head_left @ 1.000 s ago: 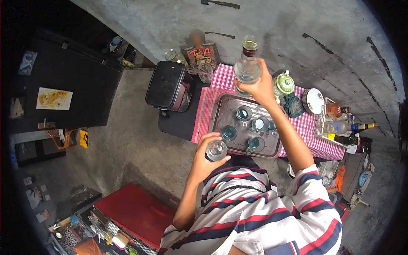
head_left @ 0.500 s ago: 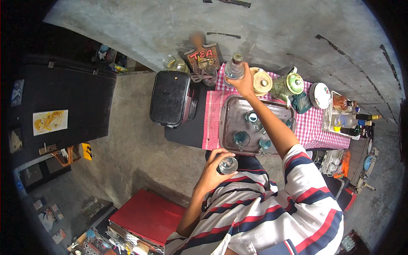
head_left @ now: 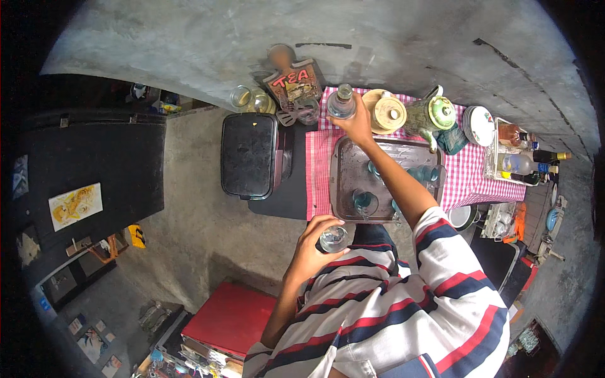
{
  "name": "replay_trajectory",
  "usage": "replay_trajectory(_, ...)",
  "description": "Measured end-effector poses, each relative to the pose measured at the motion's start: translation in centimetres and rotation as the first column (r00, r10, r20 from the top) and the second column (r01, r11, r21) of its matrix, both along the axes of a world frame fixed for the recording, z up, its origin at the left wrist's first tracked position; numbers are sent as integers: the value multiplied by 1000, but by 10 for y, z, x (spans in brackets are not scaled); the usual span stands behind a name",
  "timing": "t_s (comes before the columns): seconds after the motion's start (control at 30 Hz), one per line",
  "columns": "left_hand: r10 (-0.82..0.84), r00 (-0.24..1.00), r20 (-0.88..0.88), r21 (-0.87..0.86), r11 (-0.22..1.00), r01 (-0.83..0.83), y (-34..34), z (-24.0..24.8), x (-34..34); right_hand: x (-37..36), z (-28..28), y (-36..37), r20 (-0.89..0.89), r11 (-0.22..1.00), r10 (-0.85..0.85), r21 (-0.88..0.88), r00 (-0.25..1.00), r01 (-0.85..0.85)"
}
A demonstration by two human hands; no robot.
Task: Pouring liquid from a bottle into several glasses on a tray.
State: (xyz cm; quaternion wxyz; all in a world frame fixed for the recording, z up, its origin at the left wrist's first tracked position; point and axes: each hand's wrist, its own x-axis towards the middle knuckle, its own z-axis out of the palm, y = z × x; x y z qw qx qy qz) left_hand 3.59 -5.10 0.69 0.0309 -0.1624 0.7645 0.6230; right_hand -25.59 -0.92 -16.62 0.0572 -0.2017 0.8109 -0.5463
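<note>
My right hand point(head_left: 358, 123) reaches over the tray, its fingers around a clear glass decanter point(head_left: 342, 104) by the checkered cloth's far left corner. Close to my body, my left hand point(head_left: 312, 247) is wrapped round a small clear drinking glass point(head_left: 334, 239). Between them lies a dark metal tray point(head_left: 343, 165) with several bluish glass mugs, one of them a mug point(head_left: 365, 203) near its front edge. My right forearm hides part of the tray and some mugs. Right of the decanter are a cream lidded pot point(head_left: 389, 114) and a green teapot point(head_left: 440, 113).
Left of the cloth point(head_left: 318, 170) stands a black lidded bin point(head_left: 249, 154). Behind it are a glass jar point(head_left: 259, 103) and a painted wooden board point(head_left: 295, 82). Stacked plates point(head_left: 481, 125) and a rack of bottles point(head_left: 518, 164) line the right. A red cabinet point(head_left: 230, 318) stands behind on the left.
The view has shifted slightly. My right hand and the decanter sit a little further left and lower in the picture. Both hands keep their holds.
</note>
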Motion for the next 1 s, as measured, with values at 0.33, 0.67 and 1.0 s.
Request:
replay_trajectory(0.33, 13, 1000, 1, -23, 1000, -13, 14, -1, -16, -1, -8, 21, 25, 999, 5, 54, 1000, -6)
replay_trajectory(0.67, 182, 982, -60, -141, 972, -189, 58, -23, -32, 99, 104, 115, 248, 980, 192, -97, 950, -173)
replay_trajectory(1.0, 246, 962, -117, -242, 932, -268, 127, -61, -32, 151, 86, 209, 686, 925, 374, -227, 624, -304)
